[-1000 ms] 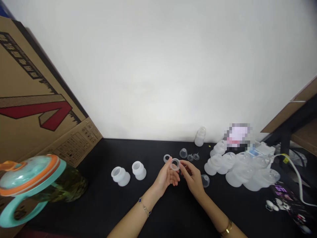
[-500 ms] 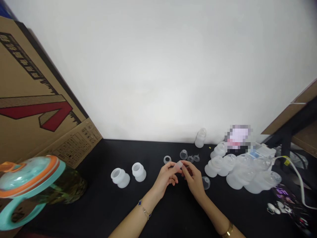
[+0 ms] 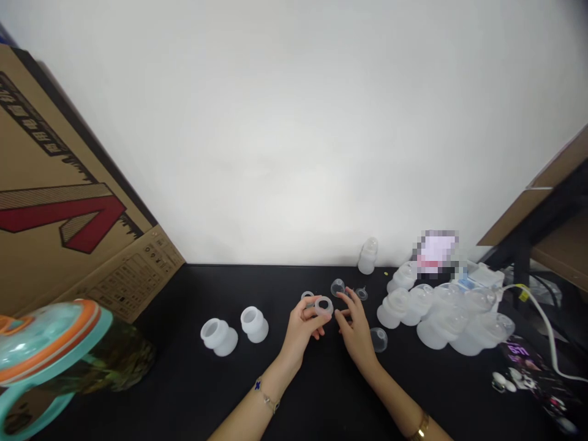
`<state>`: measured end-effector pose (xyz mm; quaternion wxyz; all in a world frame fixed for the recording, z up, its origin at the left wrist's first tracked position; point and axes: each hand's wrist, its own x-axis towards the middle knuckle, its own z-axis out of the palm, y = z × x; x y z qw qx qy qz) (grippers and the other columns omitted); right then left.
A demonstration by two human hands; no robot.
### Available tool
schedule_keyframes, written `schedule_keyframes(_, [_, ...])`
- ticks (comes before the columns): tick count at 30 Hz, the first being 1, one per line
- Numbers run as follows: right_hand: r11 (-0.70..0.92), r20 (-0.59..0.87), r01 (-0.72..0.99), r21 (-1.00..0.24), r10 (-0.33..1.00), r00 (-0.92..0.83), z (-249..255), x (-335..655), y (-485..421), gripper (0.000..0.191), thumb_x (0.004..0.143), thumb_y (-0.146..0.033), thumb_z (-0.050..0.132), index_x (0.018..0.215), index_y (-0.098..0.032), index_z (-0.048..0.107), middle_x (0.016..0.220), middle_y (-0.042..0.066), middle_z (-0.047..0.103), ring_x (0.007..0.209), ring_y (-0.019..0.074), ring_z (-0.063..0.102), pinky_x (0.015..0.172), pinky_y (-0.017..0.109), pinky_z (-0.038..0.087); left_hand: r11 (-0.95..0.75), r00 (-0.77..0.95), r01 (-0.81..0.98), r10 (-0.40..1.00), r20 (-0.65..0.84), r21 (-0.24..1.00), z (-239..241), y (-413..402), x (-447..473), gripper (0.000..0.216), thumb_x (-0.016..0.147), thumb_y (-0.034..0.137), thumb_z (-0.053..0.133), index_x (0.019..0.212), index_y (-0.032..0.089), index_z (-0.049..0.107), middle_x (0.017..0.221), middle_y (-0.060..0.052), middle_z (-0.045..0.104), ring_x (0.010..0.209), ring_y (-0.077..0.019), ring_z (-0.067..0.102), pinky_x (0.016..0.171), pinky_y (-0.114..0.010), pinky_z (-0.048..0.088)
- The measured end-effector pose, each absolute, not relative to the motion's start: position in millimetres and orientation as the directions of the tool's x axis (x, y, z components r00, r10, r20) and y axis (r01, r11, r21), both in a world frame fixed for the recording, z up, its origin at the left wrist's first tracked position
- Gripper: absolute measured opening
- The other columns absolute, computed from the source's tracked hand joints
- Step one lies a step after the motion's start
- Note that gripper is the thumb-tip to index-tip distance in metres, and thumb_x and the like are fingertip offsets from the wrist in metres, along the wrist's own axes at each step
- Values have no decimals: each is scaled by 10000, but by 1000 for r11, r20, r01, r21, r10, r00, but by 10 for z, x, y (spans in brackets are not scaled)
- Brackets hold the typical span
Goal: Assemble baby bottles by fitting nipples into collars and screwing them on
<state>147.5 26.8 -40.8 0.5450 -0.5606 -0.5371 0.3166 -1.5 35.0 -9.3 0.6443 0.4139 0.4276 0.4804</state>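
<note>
My left hand (image 3: 303, 323) grips a translucent screw ring (image 3: 329, 304) between thumb and fingers, its round hole facing up toward me. Close by on the right, my right hand (image 3: 356, 327) has its fingers apart, with the fingertips over the small clear parts on the table. Beyond them lie a clear dome cap (image 3: 337, 286) and a clear silicone nipple (image 3: 362, 294). Another ring (image 3: 307, 295) sits partly behind my left fingers. A second dome cap (image 3: 379, 339) rests beside my right wrist. Two open white bottle bodies (image 3: 219, 338) (image 3: 255, 324) stand to the left.
Several capped baby bottles (image 3: 443, 315) cluster at the right, and one bottle (image 3: 368, 256) stands by the wall. A large teal-lidded jug (image 3: 59, 349) and a cardboard box (image 3: 59, 202) occupy the left. A white cable (image 3: 546, 318) and a phone (image 3: 521, 355) lie far right.
My right hand has come away from the ring and opened toward the clear parts. The ring in my left hand has tilted so its hole shows. The view has shifted slightly.
</note>
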Motion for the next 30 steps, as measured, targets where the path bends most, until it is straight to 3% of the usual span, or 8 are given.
schedule_keyframes(4, [102,170,232,-967,939,298,-483,1525,321,474,836,-325,584,1300,-227,587,1586,151,237,795,181,660,527,311,591,204,161,-259,973,-166,944,-99,354,-9,545,646,371,839,1092,145,620,702,-6,675,443,-64,521,405,-158,371])
schedule_keyframes(7, [65,114,165,-984,944,310,-527,1559,362,504,813,-332,603,1307,-234,592,1609,136,187,811,184,666,508,306,597,211,171,-256,970,-171,943,-110,352,-4,546,658,368,834,1106,143,617,707,-8,673,444,-61,520,409,-156,378])
schedule_keyframes(12, [46,78,105,-993,943,325,-581,1603,426,557,772,-328,639,1321,-242,603,1547,140,355,728,195,665,422,314,571,232,177,-244,965,-192,942,-109,344,3,563,643,392,842,1103,148,628,702,-9,674,447,-70,527,415,-166,381])
schedule_keyframes(16, [48,94,150,-987,945,314,-538,1611,426,566,808,-340,597,1363,-232,565,1519,124,405,800,216,659,457,311,571,230,181,-247,965,-188,941,-113,347,5,573,639,411,842,1105,148,637,676,0,661,446,-68,528,413,-160,380])
schedule_keyframes(21, [100,160,194,-976,932,327,-395,1592,360,485,824,-353,578,1280,-200,641,1431,122,524,950,263,652,631,360,581,233,177,-254,965,-192,939,-132,359,5,572,641,429,839,1101,152,643,712,-9,675,432,-55,524,402,-152,373])
schedule_keyframes(26, [166,239,218,-962,898,370,-313,1598,305,312,823,-321,591,1072,-222,751,1220,110,675,1143,299,589,934,465,500,260,186,-243,958,-218,934,-145,375,2,568,662,430,829,1118,158,626,755,-13,679,442,-50,532,401,-140,380])
schedule_keyframes(30, [195,184,4,-981,919,349,-318,1599,292,240,798,-309,648,988,-227,770,1178,93,693,1136,294,605,1008,480,458,254,184,-244,960,-213,936,-140,376,-2,548,692,444,803,1122,158,619,780,-21,676,445,-43,536,402,-134,377])
